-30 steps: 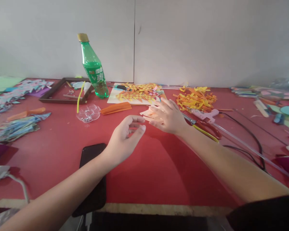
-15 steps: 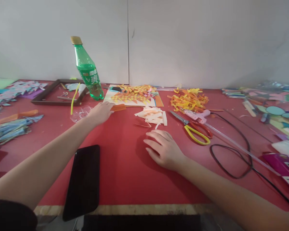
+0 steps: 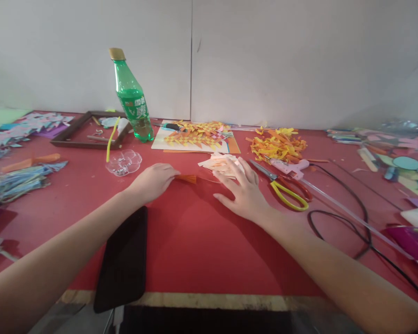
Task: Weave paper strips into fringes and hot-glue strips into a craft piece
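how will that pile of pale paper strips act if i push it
The pale strips would probably scatter rather than slide as one, since they lie loosely crossed with no visible tie. Thin and narrow, they look light and likely to bend easily under the right hand.

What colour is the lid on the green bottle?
The lid is gold, clear in the head view.
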A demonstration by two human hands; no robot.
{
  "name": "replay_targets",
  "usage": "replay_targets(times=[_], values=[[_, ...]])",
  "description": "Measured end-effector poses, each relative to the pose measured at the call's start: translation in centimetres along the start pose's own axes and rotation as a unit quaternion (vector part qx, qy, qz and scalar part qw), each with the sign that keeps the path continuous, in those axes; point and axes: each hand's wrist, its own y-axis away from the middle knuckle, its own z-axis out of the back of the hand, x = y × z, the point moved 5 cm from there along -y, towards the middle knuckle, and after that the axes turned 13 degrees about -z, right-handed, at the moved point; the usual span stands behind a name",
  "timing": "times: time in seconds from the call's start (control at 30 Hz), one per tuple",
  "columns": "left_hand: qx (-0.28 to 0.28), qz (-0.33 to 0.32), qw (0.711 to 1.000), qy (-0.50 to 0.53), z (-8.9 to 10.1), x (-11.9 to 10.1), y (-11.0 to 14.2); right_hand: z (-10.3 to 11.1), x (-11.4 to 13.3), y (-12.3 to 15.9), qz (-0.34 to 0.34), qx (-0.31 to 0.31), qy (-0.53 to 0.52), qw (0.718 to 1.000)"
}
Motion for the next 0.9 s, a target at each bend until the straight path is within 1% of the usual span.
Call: replay_targets(times=[0.1,0.13,0.2,0.3,0.4,0.47,0.53,0.63,0.7,0.77,0.83,0.9], values=[[0.000,-0.012,1.000,0.006,0.2,-1.1,0.6,-2.1,-0.5,-2.4,-0.063,0.027,0.016,0.998],[0.001,-0.017,1.000,0.008,0.2,-1.5,0.8,-2.7,-0.5,-3.2,-0.071,0.032,0.020,0.997],[0.010,-0.047,0.999,0.014,0.2,-2.9,0.9,-3.3,-0.7,-4.5,-0.069,0.030,0.028,0.997],[0.012,-0.071,0.997,0.038,0.1,-5.1,0.9,-3.3,-1.8,-5.6,-0.037,0.011,0.038,0.999],[-0.009,-0.068,0.995,0.067,0.0,-7.0,0.7,-2.6,-3.6,-5.8,-0.026,0.002,0.047,0.999],[-0.013,-0.070,0.994,0.077,-0.3,-8.0,0.4,-1.9,-4.5,-5.4,-0.037,-0.005,0.056,0.998],[-0.007,-0.063,0.996,0.056,-0.8,-8.7,0.0,-0.9,-4.6,-4.5,-0.039,-0.016,0.053,0.998],[0.000,-0.058,0.998,0.027,-1.5,-9.3,-0.4,1.3,-2.6,-2.4,-0.024,-0.051,0.008,0.998],[0.012,-0.076,0.997,0.024,-1.7,-9.8,-0.4,2.7,-0.9,-0.7,-0.020,-0.070,-0.025,0.997],[0.022,-0.094,0.995,0.033,-1.6,-10.3,-0.3,3.3,0.7,0.8,-0.005,-0.052,-0.066,0.996],[0.026,-0.108,0.992,0.052,-1.4,-10.8,-0.1,3.1,1.7,1.8,0.032,0.007,-0.119,0.992],[0.038,-0.114,0.990,0.076,-1.2,-11.2,0.0,2.3,2.2,2.4,0.070,0.077,-0.172,0.980]])
